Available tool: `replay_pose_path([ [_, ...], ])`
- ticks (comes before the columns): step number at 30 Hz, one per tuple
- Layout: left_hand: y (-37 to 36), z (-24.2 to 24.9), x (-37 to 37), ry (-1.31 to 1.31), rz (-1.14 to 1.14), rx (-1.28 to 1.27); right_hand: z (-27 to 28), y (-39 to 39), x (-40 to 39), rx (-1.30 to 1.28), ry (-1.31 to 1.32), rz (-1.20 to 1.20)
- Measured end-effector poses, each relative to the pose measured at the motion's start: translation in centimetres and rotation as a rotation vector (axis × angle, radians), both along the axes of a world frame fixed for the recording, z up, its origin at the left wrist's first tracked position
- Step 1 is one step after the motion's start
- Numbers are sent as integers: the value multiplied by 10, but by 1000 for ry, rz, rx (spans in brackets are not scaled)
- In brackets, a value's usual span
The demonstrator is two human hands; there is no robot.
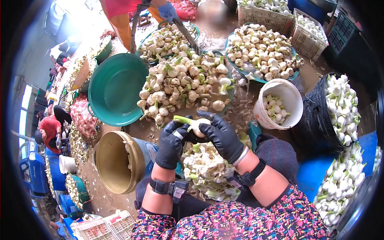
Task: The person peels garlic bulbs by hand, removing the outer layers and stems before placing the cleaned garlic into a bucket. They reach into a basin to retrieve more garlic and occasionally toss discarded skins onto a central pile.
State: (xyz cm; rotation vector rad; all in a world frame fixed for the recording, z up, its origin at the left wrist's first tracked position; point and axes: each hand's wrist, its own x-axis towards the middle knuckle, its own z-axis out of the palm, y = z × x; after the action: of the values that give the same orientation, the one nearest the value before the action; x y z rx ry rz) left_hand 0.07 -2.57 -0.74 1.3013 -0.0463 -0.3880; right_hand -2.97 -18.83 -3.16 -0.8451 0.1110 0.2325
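Note:
A white garlic bulb with a green stem [197,127] is held between my two black-gloved hands. My left hand [173,140] is closed round the stem side. My right hand [222,135] has its fingers pressed on the bulb from the right. Below them, in front of my lap, lies a pile of pale peeled skins [208,166]. Just beyond my hands is a large heap of unpeeled garlic bulbs with soil-brown skins [176,86]. To the right, a white bucket [294,96] holds several clean bulbs.
A green basin [120,90] and a yellowish bucket [114,162] are at the left. Clean bulbs fill a black-lined container [314,108] at the right. Another full basin [295,76] is ahead. A person's blue-gloved hand [167,12] is at the top; another person in red [50,130] is far left.

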Motion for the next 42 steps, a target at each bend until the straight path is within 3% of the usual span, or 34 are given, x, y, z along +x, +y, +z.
replay_pose_path([
  [2,-4,8,-2,-120,21,92,-3,6,0,-27,-131,-63],
  [6,-6,25,-5,52,20,25,-2,1,0,-96,-157,2],
  [8,-2,15,-3,-164,-33,171,-1,3,0,-87,-162,-14],
  [12,-3,9,-2,62,11,-40,-6,0,-1,-9,-84,1],
  [18,5,0,-1,50,-56,-67,-4,-1,0,-11,-29,13],
  [20,3,5,-2,-188,-44,110,-6,0,2,9,-62,-57],
  [22,4,7,-1,-255,-93,195,-5,1,3,9,-58,-63],
  [24,2,3,-3,-24,-49,-155,0,4,2,-99,-163,-115],
  [28,0,-1,-2,-12,5,1,1,8,-2,-158,-286,-111],
  [33,3,3,-2,38,-36,-86,0,4,1,10,-49,-87],
  [36,5,7,-3,78,-48,-91,0,5,1,-8,-80,-86],
  [38,10,6,-5,-415,-73,230,7,3,-2,-42,-142,-64],
  [39,7,9,-5,-418,-73,230,10,3,-3,-76,-203,-44],
  [41,0,18,-8,-105,-53,-106,6,6,-3,-83,-228,-47],
  [42,1,14,-8,-108,-53,-107,3,7,-2,-90,-251,-51],
])
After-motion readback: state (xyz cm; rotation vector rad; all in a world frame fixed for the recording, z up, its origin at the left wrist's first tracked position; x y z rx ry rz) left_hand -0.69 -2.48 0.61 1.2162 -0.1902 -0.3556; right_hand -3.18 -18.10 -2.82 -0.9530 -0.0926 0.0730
